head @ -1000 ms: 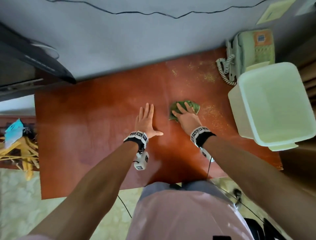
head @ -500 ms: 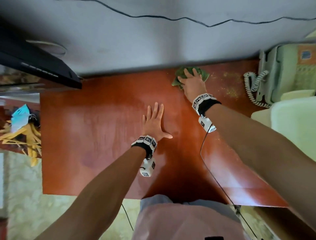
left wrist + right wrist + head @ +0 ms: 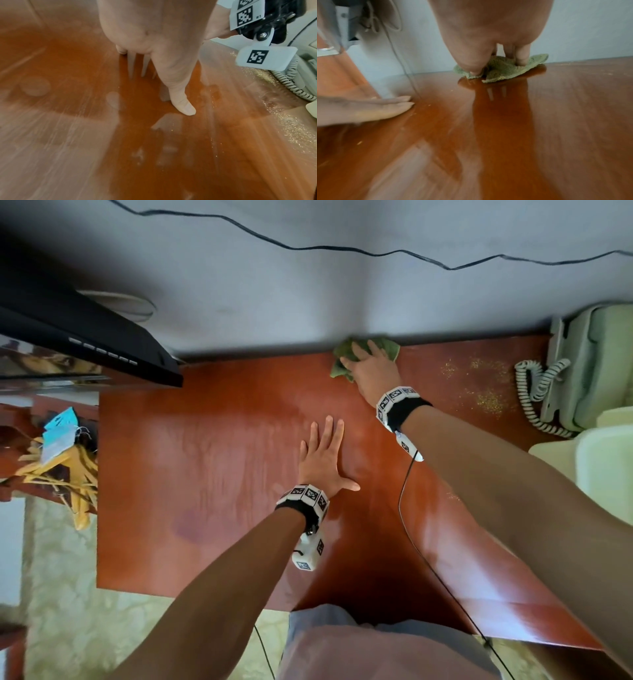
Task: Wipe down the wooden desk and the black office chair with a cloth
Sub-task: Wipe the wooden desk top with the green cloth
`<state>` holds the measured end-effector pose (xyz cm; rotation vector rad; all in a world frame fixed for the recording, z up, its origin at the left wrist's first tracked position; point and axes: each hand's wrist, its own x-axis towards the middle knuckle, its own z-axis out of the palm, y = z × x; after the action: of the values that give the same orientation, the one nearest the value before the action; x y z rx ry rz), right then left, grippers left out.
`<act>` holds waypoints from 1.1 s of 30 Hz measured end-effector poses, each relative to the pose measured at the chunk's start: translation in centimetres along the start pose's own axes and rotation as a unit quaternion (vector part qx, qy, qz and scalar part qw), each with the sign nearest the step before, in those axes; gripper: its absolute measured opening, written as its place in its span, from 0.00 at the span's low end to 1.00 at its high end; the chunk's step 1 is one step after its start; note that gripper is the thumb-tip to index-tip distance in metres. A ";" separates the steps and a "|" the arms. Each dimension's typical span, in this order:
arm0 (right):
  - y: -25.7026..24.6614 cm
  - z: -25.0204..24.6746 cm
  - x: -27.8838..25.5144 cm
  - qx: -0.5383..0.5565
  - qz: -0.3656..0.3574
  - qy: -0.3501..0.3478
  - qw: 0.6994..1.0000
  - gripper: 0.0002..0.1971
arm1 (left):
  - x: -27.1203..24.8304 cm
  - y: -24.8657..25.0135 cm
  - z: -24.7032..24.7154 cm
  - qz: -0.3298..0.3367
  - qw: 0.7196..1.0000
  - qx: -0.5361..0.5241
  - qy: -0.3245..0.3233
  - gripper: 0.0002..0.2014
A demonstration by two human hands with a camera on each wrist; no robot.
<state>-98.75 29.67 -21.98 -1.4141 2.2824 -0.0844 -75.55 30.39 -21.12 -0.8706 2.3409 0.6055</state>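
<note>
The reddish-brown wooden desk (image 3: 205, 474) fills the head view. At its far edge, against the grey wall, lies a crumpled green cloth (image 3: 390, 349). My right hand (image 3: 371, 371) lies on top of it, fingers stretched forward and pressing it down. In the right wrist view the fingertips and thumb push into the cloth (image 3: 505, 69) on the desk (image 3: 539, 135). My left hand (image 3: 322, 460) rests flat on the middle of the desk, fingers spread and holding nothing. The left wrist view shows its thumb (image 3: 181, 104) on the dusty surface. The black office chair is not in view.
Yellowish crumbs (image 3: 489, 402) are scattered right of the cloth, beside a pale telephone (image 3: 596, 371) with a coiled cord (image 3: 537, 392). A white plastic tub (image 3: 606, 474) stands at the right edge. A black device (image 3: 85, 337) overhangs the far-left corner. A thin cable (image 3: 411, 525) crosses the desk.
My right hand has pushed the cloth from the middle-right of the desk away to the far edge by the wall. The left hand has stayed flat in place.
</note>
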 end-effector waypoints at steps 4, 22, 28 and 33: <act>2.3 -0.6 -0.1 0.034 0.094 0.044 0.994 0.23 | 0.0 0.1 -0.1 -0.004 1.000 0.009 -0.006 0.76; -0.4 4.2 -14.1 -0.035 -0.027 -0.056 0.997 0.31 | -0.4 0.0 -0.9 0.011 1.000 0.007 -0.027 0.76; -2.5 5.9 -21.4 -0.068 -0.037 -0.114 0.990 0.30 | -2.4 0.6 -0.5 0.024 1.000 0.019 0.007 0.75; -4.5 10.1 -26.4 -0.060 -0.058 -0.136 0.987 0.32 | -7.1 -0.5 2.0 0.041 0.999 0.027 0.011 0.76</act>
<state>-81.10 52.12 -20.69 -1.5168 2.0100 0.2023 -70.08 34.32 -18.16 -0.7644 2.4115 0.5646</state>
